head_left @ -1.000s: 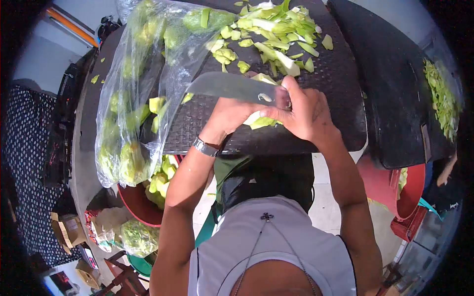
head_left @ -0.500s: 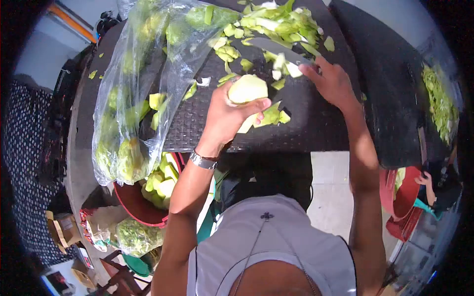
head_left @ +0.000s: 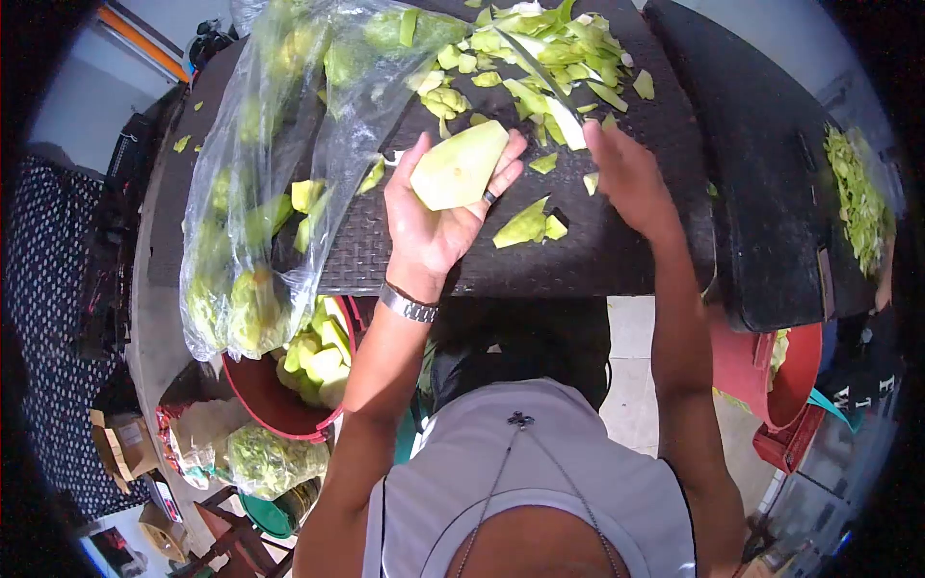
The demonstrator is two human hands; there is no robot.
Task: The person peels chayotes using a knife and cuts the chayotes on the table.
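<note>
My left hand (head_left: 434,223) is palm up with a peeled, pale green fruit (head_left: 461,166) resting in it, thumb and fingers around its sides. The fruit has flat cut facets; its exact kind I cannot tell. My right hand (head_left: 631,178) is closed on a knife, whose handle is mostly hidden in the fist. The knife blade (head_left: 540,67) points up and away over a heap of green peelings (head_left: 559,43). Cut peel pieces (head_left: 522,224) lie on the dark woven tabletop (head_left: 385,270) between my hands.
A clear plastic bag (head_left: 231,231) of whole green fruit covers the table's left side. Below it, a red tub (head_left: 252,385) holds peeled pieces. To the right is a black surface (head_left: 761,183) with shredded greens (head_left: 858,202), and another red tub (head_left: 795,376) beneath it.
My left hand has turned palm up, and the fruit shows a broad cut face. The knife blade has swung to point more steeply away, and my right hand has shifted slightly nearer and left.
</note>
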